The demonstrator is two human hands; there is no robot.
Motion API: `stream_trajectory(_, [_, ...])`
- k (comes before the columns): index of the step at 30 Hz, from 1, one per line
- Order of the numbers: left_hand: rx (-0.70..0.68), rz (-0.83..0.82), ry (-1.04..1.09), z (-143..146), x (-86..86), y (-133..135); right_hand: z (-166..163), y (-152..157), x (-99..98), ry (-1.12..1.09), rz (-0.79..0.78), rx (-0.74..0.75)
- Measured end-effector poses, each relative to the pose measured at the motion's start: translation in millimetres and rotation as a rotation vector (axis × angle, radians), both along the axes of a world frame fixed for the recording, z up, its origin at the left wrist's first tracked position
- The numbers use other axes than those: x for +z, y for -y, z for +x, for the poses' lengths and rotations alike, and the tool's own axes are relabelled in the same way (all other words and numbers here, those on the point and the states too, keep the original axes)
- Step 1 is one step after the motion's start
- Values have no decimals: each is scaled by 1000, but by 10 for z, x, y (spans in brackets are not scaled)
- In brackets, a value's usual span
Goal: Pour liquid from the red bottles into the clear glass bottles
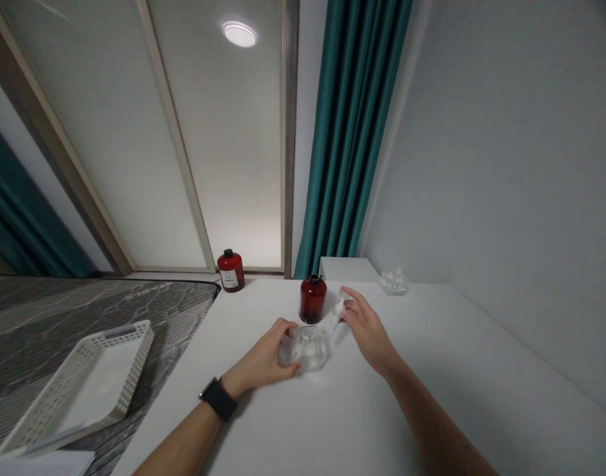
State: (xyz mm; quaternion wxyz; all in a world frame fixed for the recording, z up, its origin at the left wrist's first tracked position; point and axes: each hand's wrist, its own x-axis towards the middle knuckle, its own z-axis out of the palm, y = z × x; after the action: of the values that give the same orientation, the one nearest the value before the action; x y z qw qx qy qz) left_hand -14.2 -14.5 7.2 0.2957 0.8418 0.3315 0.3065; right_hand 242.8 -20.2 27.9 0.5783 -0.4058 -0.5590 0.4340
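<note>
Left hand (269,354): thumb and fingers spread wide, gripping a clear vessel (309,348) on the tabletop (303,430), toward the far edge, just in front of a red bottle (312,301). Right hand (371,334): narrow grip on a slim whitish piece (338,311); exact contact blurred. I'd guess the vessel's stiff, slick, probably breakable; weight unclear. I'd hold opposite side walls, low. Slim piece looks light: fingertip pinch mid-length.
</note>
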Motion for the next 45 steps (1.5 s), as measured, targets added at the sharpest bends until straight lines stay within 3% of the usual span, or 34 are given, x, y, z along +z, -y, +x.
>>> stream_trajectory(8, [4,-23,8,-1,-14,10,-322,-19,151,-118,90,98])
stream_trajectory(20, [-12,-42,3,8,14,13,-458,103,-200,329,276,-9])
stream_trajectory(26, [-12,-50,7,8,14,15,-450,132,-269,329,271,-49])
stream_trajectory(35, [-35,-20,14,0,-24,0,-504,191,-304,450,253,25])
stream_trajectory(45, [-31,-27,6,7,-24,1,-559,156,-388,299,173,-29])
